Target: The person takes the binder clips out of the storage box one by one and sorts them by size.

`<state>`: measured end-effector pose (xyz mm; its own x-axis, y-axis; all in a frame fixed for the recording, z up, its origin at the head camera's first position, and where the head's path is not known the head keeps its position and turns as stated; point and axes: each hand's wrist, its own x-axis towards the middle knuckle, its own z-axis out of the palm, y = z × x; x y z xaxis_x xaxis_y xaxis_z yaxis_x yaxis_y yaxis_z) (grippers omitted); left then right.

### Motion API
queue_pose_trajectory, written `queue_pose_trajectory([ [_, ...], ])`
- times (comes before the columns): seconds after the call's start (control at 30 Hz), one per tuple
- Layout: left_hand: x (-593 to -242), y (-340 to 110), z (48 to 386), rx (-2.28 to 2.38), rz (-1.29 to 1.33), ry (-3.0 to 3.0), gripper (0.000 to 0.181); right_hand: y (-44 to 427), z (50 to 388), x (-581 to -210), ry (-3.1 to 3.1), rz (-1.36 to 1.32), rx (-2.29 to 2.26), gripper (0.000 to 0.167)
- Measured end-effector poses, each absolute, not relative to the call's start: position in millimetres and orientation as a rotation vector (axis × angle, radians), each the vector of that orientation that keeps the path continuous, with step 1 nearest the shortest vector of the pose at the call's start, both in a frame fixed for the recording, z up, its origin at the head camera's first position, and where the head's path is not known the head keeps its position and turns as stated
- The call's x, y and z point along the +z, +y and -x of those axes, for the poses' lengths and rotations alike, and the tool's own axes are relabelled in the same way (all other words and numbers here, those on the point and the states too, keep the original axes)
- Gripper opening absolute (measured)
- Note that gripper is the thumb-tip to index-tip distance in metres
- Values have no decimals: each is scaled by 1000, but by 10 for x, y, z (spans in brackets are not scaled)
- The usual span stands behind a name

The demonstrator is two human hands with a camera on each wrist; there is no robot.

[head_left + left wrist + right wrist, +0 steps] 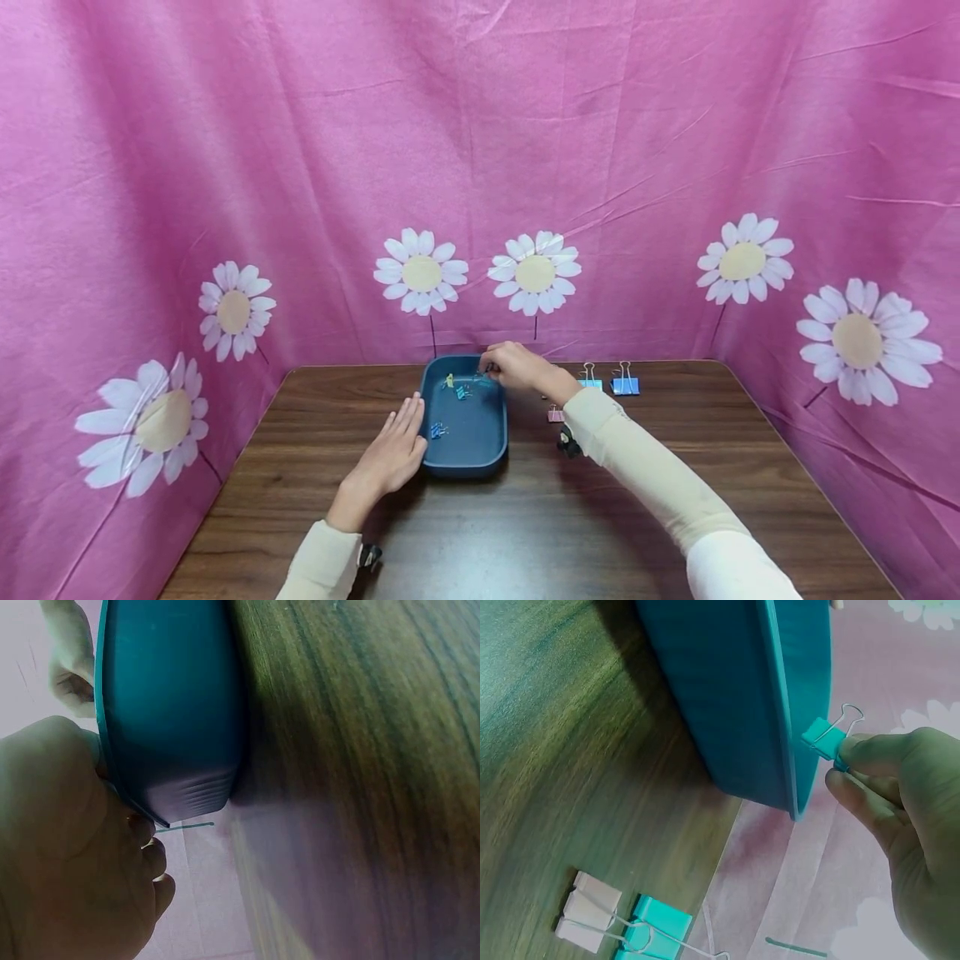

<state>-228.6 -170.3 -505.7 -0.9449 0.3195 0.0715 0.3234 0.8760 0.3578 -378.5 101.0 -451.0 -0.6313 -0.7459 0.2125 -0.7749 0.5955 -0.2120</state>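
Note:
My right hand (516,365) pinches a small teal binder clip (824,738) between thumb and fingers, over the far right part of a dark blue tray (465,433). In the right wrist view the hand (922,817) is beside the tray's rim (778,697). Fingers straight, my left hand (396,450) rests against the tray's left side; in the left wrist view that hand (67,847) lies along the rim. Inside the tray are a yellow clip (450,381), teal clips (462,392) and blue clips (437,431).
Right of the tray on the wooden table (315,433) stand a pink clip (555,415), a teal clip (591,384) and a larger blue clip (625,386), partly behind the right forearm. A pink flowered cloth (480,150) hangs around the table's back and sides.

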Motion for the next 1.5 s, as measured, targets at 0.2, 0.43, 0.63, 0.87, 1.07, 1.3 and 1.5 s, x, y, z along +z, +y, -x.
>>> queue_pose_trajectory([
  [0.2,-5083,-1708,2291,-636,532,-2994,64,1103,3772,-4466,-2689,-1287,478,22],
  [0.43,-5163,-1740,2336,-610,535,-2995,63,1248,3749,-4414,-2653,-1241,574,18],
  [0.63,-5160,-1751,2327,-613,547,-2987,64,1409,3706,-4326,-2655,-1189,653,16],
  [0.87,-5079,-1709,2271,-647,536,-2983,64,1589,3662,-4278,-2689,-1123,726,16],
  [1.07,-5055,-1704,2262,-648,536,-3002,63,1724,3631,-4259,-2658,-1084,782,15],
  [1.3,-5068,-1714,2274,-655,550,-2990,63,1857,3579,-4233,-2645,-1047,801,14],
  [1.5,-5044,-1722,2274,-616,541,-3015,63,1979,3563,-4248,-2633,-1028,827,14],
])
